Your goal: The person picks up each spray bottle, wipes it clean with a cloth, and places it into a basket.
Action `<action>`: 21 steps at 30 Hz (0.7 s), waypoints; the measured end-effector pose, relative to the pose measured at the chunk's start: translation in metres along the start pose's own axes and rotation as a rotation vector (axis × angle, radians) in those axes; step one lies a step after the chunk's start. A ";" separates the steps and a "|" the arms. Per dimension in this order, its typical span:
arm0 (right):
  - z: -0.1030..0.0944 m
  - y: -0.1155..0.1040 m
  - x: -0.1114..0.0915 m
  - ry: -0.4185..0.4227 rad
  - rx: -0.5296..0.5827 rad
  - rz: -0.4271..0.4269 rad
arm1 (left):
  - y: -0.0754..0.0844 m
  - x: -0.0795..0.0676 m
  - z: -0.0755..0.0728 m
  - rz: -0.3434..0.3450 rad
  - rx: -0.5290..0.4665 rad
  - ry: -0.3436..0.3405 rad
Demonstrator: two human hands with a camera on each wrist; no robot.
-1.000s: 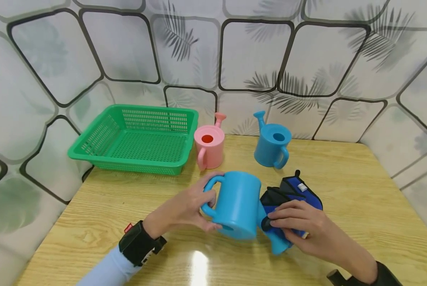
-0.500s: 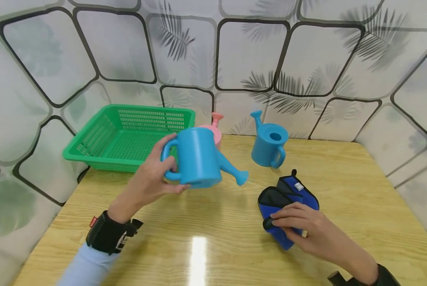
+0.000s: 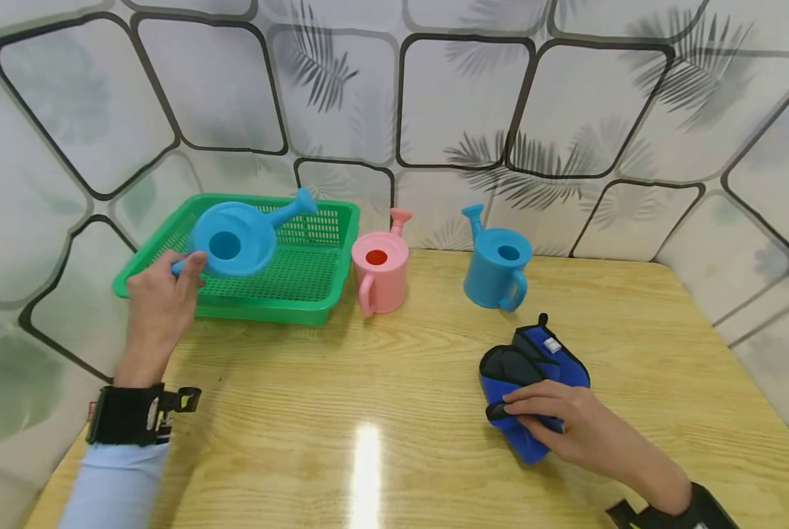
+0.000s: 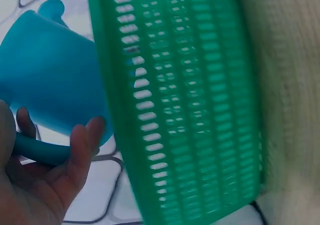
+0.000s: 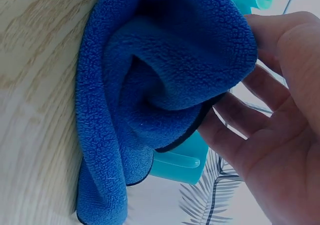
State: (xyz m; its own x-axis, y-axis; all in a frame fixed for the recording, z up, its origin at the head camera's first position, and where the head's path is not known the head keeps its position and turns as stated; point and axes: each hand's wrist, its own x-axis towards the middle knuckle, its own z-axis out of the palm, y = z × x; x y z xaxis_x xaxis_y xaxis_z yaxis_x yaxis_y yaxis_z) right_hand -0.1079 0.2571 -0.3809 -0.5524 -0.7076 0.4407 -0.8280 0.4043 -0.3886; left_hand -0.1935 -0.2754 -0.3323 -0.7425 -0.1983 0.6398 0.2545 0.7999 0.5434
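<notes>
A light blue watering can (image 3: 242,242) hangs over the left part of the green basket (image 3: 282,312), its spout pointing up and right. My left hand (image 3: 163,305) grips it by the handle; in the left wrist view fingers curl round that handle (image 4: 40,150) beside the basket wall. On the right, my right hand (image 3: 576,426) pinches the black-trimmed edge of a crumpled blue cloth (image 3: 530,441) on the table. The right wrist view shows the cloth's fluffy blue side (image 5: 165,70) bunched up against the fingers.
A pink watering can (image 3: 391,283) stands right of the basket. Another blue watering can (image 3: 490,275) stands upright farther right, behind the cloth. The wooden table (image 3: 289,426) backs onto a patterned curtain-like wall (image 3: 467,103).
My left hand has carried the light blue watering can from beside the cloth leftward to above the basket, turning its top opening toward the head camera. My right hand has stayed on the cloth.
</notes>
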 end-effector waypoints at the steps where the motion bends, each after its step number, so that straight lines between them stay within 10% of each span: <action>1: 0.000 0.000 0.000 0.003 0.001 -0.002 | -0.003 0.000 -0.001 -0.046 0.003 -0.006; 8: 0.001 0.000 0.000 0.012 -0.010 0.006 | -0.014 0.004 -0.002 -0.197 0.089 0.051; 21: 0.004 0.001 -0.004 0.028 0.000 -0.007 | -0.024 0.005 0.008 -0.176 0.007 0.126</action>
State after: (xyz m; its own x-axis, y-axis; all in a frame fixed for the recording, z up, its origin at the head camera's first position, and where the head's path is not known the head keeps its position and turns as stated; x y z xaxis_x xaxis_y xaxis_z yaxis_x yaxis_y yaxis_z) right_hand -0.1065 0.2584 -0.3860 -0.5491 -0.6941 0.4656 -0.8318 0.3996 -0.3852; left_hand -0.2081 -0.2910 -0.3466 -0.6919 -0.4037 0.5986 0.1235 0.7506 0.6491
